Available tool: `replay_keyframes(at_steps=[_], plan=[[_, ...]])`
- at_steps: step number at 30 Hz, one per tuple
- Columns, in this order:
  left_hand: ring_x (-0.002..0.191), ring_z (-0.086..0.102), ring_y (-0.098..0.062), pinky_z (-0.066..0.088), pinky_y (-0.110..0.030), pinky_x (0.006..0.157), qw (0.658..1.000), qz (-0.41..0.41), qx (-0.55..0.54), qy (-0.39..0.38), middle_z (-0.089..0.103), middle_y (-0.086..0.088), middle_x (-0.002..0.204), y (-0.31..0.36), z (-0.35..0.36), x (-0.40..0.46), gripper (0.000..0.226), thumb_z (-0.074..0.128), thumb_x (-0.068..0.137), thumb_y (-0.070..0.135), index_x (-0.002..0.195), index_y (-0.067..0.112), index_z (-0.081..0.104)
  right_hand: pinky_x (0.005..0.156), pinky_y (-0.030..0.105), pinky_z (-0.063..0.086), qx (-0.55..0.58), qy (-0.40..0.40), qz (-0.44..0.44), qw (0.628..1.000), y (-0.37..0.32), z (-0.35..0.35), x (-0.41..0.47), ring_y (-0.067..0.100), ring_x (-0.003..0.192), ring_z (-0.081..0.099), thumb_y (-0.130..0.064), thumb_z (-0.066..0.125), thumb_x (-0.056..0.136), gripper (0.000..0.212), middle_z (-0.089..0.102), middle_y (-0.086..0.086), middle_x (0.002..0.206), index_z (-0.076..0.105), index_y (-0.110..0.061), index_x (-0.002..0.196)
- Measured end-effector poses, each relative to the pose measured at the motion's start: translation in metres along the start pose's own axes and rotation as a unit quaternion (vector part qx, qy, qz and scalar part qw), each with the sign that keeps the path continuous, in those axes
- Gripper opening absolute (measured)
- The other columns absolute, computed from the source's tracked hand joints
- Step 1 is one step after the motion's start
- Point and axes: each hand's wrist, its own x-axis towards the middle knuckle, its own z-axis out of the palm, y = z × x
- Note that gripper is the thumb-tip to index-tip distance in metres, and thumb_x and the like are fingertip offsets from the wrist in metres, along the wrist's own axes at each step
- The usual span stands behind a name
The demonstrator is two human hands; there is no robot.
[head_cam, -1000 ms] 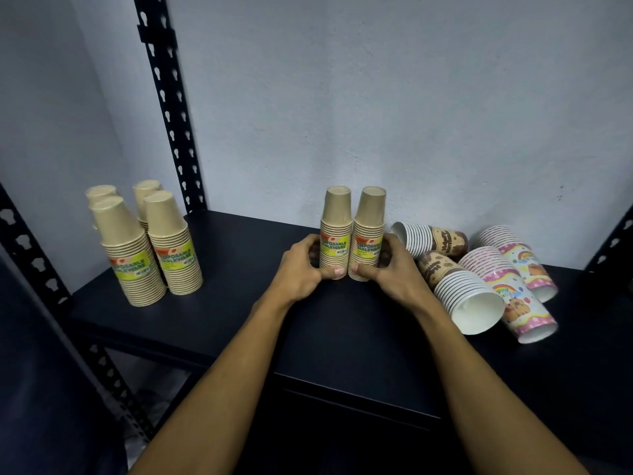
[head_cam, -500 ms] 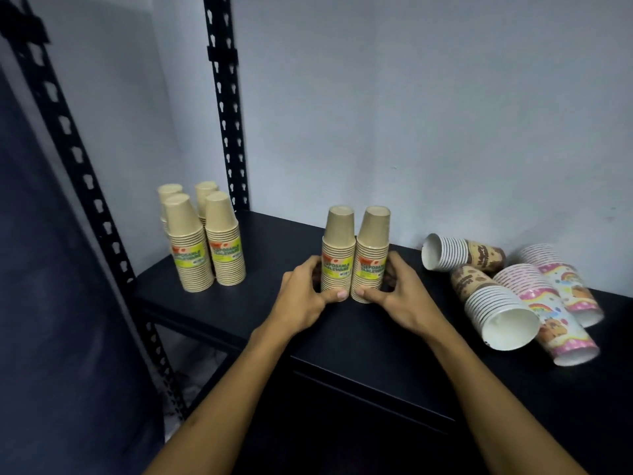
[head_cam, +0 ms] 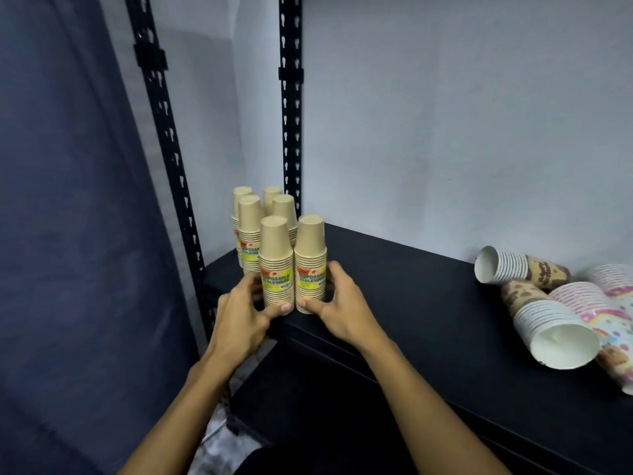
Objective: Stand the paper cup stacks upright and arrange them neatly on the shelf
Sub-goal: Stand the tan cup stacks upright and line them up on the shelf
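Black shelf (head_cam: 428,303) against the grey wall. Four printed stacks lie on their sides at the right end: white-rimmed brown stack (head_cam: 513,269), big open-mouthed stack (head_cam: 551,334), two rainbow-print ones (head_cam: 613,310) partly cut off by the frame edge. Four kraft stacks (head_cam: 262,221) stand upright in the back left corner by the upright post (head_cam: 290,132).

Step in hand, as I read it: sliding a pair of kraft stacks (head_cam: 293,262) into line with that corner group. Pair is upright, side by side, touching, at the shelf's front left edge, just in front of the group. Left hand (head_cam: 243,313) curls round the left stack's base, right hand (head_cam: 339,303) round the right one's; thumbs press the front low down, fingers wrap behind.

Next: seat the pair flush, let go, then go for the lying stacks.

Versus half a second ago: pair was mid-shelf, well apart from the corner group; now it's beside it. Grip unchanged. Lying stacks haven't moved.
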Motion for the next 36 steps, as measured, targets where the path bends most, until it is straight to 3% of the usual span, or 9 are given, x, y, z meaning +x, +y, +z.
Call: replay_keyframes(at_steps=[6,10,15,19,24,32,36], plan=[[0.091,0.065,-0.002,0.038,0.003,0.073,0.997,-0.008,0.050,0.057,0.072,-0.001,0.112,-0.014,-0.008,0.015,0.064,0.091,0.070,0.031,0.127,0.016,0.066,0.101,0.048,0.051,-0.021,0.030,0.006,0.999,-0.004,0.028,0.023,0.014,0.112,0.064,-0.033,0.085,0.074,0.052,0.065,-0.008,0.121,0.052,-0.033,0.115],[0.089,0.064,-0.004,0.038,0.003,0.069,0.996,-0.020,0.050,0.071,0.072,-0.002,0.110,-0.017,-0.005,0.024,0.067,0.091,0.071,0.031,0.129,0.012,0.064,0.103,0.051,0.048,-0.035,0.033,0.009,0.999,-0.002,0.035,0.037,0.014,0.112,0.064,-0.038,0.083,0.071,0.052,0.067,-0.010,0.121,0.051,-0.038,0.112],[0.084,0.057,0.008,0.041,0.004,0.068,0.994,-0.044,0.010,0.101,0.068,0.004,0.104,-0.021,0.003,0.025,0.062,0.091,0.070,0.026,0.120,0.007,0.060,0.105,0.051,0.046,-0.042,0.034,0.020,0.998,0.002,0.040,0.048,0.015,0.115,0.063,-0.039,0.082,0.074,0.053,0.066,-0.010,0.123,0.050,-0.038,0.117],[0.089,0.061,-0.004,0.042,0.000,0.067,0.993,-0.050,0.004,0.109,0.066,0.005,0.104,-0.023,0.005,0.029,0.068,0.091,0.069,0.026,0.124,0.008,0.056,0.107,0.052,0.044,-0.049,0.038,0.022,0.998,0.005,0.041,0.054,0.016,0.118,0.061,-0.037,0.081,0.079,0.052,0.066,-0.008,0.125,0.052,-0.032,0.122],[0.098,0.065,-0.011,0.049,-0.021,0.084,0.991,-0.055,-0.009,0.125,0.069,-0.001,0.108,-0.024,0.010,0.036,0.086,0.092,0.068,0.027,0.138,0.009,0.047,0.108,0.051,0.043,-0.058,0.044,0.020,0.997,0.009,0.042,0.057,0.017,0.121,0.060,-0.036,0.079,0.083,0.052,0.065,-0.007,0.128,0.051,-0.029,0.127],[0.117,0.059,-0.021,0.045,-0.031,0.099,0.988,-0.050,0.015,0.147,0.065,-0.005,0.123,-0.032,0.023,0.029,0.085,0.088,0.075,0.029,0.144,0.008,0.043,0.111,0.049,0.041,-0.080,0.023,0.030,0.996,0.009,0.040,0.052,0.021,0.125,0.057,-0.033,0.079,0.085,0.055,0.065,-0.003,0.130,0.049,-0.026,0.131],[0.127,0.051,-0.025,0.041,-0.036,0.104,0.986,-0.060,0.060,0.144,0.058,-0.010,0.134,-0.033,0.019,0.024,0.085,0.084,0.076,0.043,0.142,0.008,0.043,0.114,0.044,0.033,-0.157,0.014,0.026,0.987,0.003,0.037,0.045,0.024,0.132,0.050,-0.036,0.074,0.089,0.062,0.059,0.001,0.139,0.042,-0.021,0.140]])
